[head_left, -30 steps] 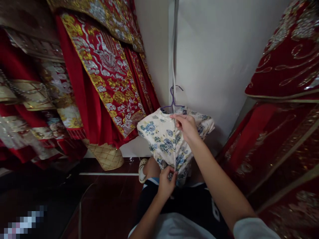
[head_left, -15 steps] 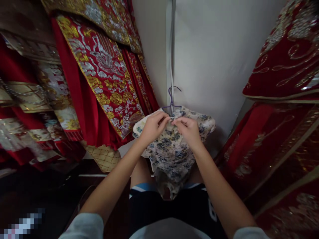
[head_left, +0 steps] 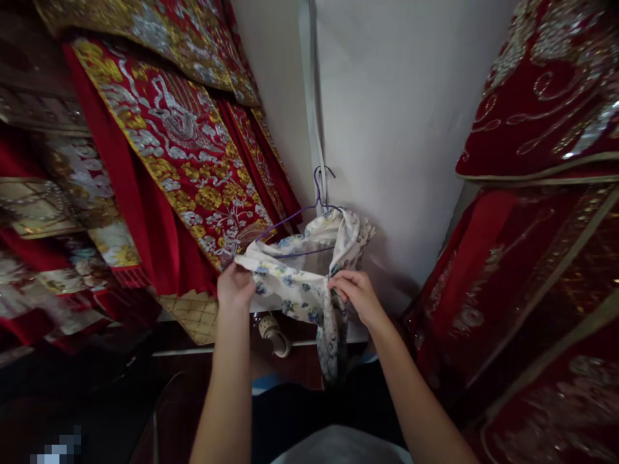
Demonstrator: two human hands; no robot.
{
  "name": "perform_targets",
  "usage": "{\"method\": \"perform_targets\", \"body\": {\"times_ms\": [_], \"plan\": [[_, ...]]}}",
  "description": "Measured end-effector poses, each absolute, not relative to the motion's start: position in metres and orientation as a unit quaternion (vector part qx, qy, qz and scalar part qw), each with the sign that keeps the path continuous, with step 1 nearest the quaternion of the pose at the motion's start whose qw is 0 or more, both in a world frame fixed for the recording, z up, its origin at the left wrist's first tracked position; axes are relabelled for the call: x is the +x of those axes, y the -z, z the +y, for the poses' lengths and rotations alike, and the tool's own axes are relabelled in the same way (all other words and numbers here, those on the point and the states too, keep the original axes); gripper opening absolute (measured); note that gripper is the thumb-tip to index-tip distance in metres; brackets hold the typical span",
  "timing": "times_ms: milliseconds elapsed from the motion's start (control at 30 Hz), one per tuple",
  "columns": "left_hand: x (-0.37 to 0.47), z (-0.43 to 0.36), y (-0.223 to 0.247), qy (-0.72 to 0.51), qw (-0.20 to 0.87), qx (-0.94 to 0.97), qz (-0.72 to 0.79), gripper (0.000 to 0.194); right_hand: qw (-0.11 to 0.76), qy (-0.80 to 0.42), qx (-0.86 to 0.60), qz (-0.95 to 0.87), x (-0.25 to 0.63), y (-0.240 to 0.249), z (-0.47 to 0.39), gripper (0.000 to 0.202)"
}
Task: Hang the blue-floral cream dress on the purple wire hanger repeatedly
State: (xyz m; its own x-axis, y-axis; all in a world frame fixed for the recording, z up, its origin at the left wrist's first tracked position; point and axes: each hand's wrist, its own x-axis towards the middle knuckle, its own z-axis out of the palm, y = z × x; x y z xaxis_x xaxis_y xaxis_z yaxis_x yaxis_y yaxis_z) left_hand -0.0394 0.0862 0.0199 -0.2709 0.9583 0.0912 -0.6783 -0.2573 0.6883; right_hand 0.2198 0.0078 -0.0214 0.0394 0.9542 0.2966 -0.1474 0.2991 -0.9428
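Observation:
A white floral garment (head_left: 300, 290) hangs partly on a purple hanger (head_left: 318, 193), its front pulled open and away from the hanger's left shoulder. At its left edge, my left hand (head_left: 235, 283) pinches the cloth. My right hand (head_left: 352, 290) is closed on the front edge near the middle, where the fabric bunches and droops. The hanger's left arm and part of its lower bar show bare. The garment's right shoulder still covers the hanger's right end.
Red garments with gold and silver embroidery (head_left: 188, 148) hang at the left. More red beaded garments (head_left: 541, 122) hang at the right. Behind the hanger is a pale wall (head_left: 387, 96) with a strap (head_left: 312, 84). A light shoe (head_left: 275, 335) lies below.
My left hand has moved left and down, drawing the garment open and off the hanger's left side. My right hand has lowered a little. The shoe has come into view.

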Motion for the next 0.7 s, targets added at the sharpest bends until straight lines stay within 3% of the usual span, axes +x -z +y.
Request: {"method": "perform_targets", "body": {"times_ms": [267, 400, 567, 700], "plan": [[0.015, 0.034, 0.093, -0.675, 0.684, 0.07, 0.266, 0.026, 0.634, -0.49, -0.451, -0.394, 0.243, 0.07, -0.004, 0.024], [0.034, 0.012, 0.085, -0.636, 0.725, 0.152, 0.217, 0.012, 0.596, -0.439, -0.515, -0.432, 0.275, 0.083, -0.003, 0.023], [0.057, -0.015, 0.053, -0.602, 0.676, 0.381, 0.191, 0.022, 0.524, -0.359, -0.591, -0.497, 0.28, 0.088, -0.002, 0.025], [0.069, -0.031, 0.045, -0.562, 0.584, 0.527, 0.256, 0.022, 0.53, -0.443, -0.502, -0.52, 0.257, 0.079, -0.012, 0.028]]}}
